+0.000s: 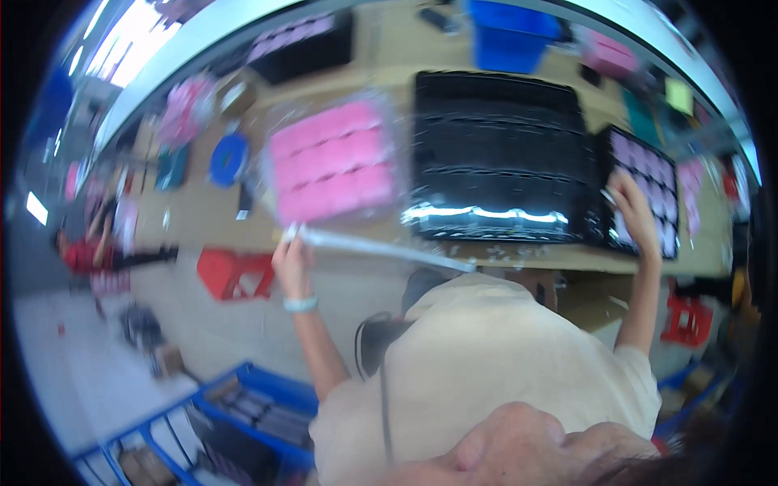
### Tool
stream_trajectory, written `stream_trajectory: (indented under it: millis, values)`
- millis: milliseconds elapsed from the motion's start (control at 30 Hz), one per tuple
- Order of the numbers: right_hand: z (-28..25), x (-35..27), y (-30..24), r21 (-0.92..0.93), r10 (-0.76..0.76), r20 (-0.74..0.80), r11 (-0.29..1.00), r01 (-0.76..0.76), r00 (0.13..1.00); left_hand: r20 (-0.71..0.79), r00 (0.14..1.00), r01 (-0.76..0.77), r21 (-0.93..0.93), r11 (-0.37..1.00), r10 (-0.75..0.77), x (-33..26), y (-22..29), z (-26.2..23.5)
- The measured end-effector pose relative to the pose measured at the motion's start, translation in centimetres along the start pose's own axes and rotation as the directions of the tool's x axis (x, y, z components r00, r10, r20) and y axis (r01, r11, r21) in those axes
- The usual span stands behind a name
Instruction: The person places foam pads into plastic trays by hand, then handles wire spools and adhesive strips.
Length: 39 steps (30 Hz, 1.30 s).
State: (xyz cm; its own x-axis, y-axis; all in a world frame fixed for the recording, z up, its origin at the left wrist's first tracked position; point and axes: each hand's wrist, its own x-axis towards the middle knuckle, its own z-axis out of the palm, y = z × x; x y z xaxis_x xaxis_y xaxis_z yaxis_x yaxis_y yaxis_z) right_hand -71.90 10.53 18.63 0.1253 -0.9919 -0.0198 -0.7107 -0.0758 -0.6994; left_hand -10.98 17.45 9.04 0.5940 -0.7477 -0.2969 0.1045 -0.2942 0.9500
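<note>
My left hand is closed at the table's front edge on one end of a long, whitish translucent strip, which slants off to the right. Just beyond it, pink block-shaped pieces lie in rows inside a clear plastic bag. In the middle rests a large glossy black tray with ridged rows. My right hand, fingers curled, is over a smaller black tray of lilac pieces. A small pale spot shows at its fingertips; blur hides what it is.
Behind the trays is a blue bin; a blue round object lies at left. Small clear bits are scattered along the front edge. A red stool and blue rack stand on the left; another person is farther off.
</note>
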Motion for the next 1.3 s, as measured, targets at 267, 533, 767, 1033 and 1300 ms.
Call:
stream_trajectory:
  millis: [267, 533, 767, 1033, 1300]
  values:
    - [1.7, -12.4, 11.5, -0.372, 0.416, -0.537, 0.664, -0.649, 0.734, 0.476, 0.880, 0.116, -0.213, 0.970, -0.001, 9.4, 5.5, 8.1]
    - [9.8, -6.7, -6.6, -0.165, 0.170, -0.590, 0.932, -0.324, 0.789, 0.636, 0.727, 0.151, -0.517, 0.843, 0.260, 24.3, 9.4, 31.4]
    - [9.7, -10.0, -12.3, -0.571, -0.169, -0.659, 0.746, -0.342, 0.733, 0.799, 0.498, -0.846, 0.361, 0.394, 0.337, 20.0, 3.2, 24.7]
    - [14.1, -4.4, -20.1, -0.080, 0.030, -0.413, 0.994, -0.070, 0.910, 0.731, 0.556, -0.831, 0.477, 0.285, 0.396, 9.7, -6.0, 13.3]
    - [31.0, 5.3, -25.7, 0.604, 0.006, 0.214, 0.785, -0.137, 0.977, 0.740, 0.608, -0.687, 0.309, 0.658, 0.288, 14.1, -7.7, 11.6]
